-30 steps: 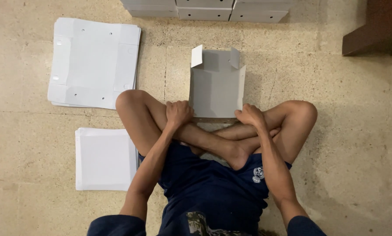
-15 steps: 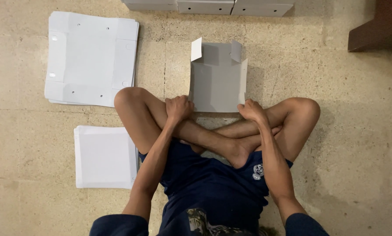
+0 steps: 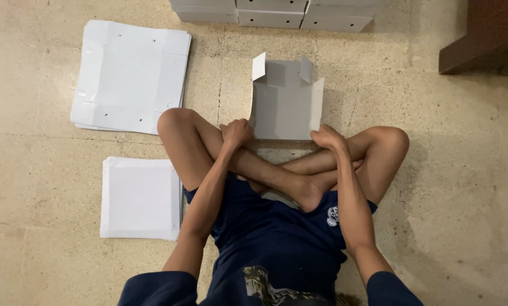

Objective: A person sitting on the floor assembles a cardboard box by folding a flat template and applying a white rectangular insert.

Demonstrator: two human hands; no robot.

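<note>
I sit cross-legged on the floor. A half-folded white cardboard box blank [image 3: 285, 105] lies in front of my shins, its side walls and corner tabs raised. My left hand [image 3: 236, 132] grips its near left corner. My right hand [image 3: 327, 137] grips the near right corner. Both hands are closed on the near edge, pressing it against the floor.
A stack of flat die-cut box blanks [image 3: 130, 73] lies at the far left. A second stack of plain white sheets [image 3: 140, 198] sits beside my left knee. Finished white boxes [image 3: 271, 14] line the far edge. A dark wooden furniture piece [image 3: 481, 34] stands far right.
The box's side walls stand a little higher than before. Both hands stay at its near corners; the view shifted slightly.
</note>
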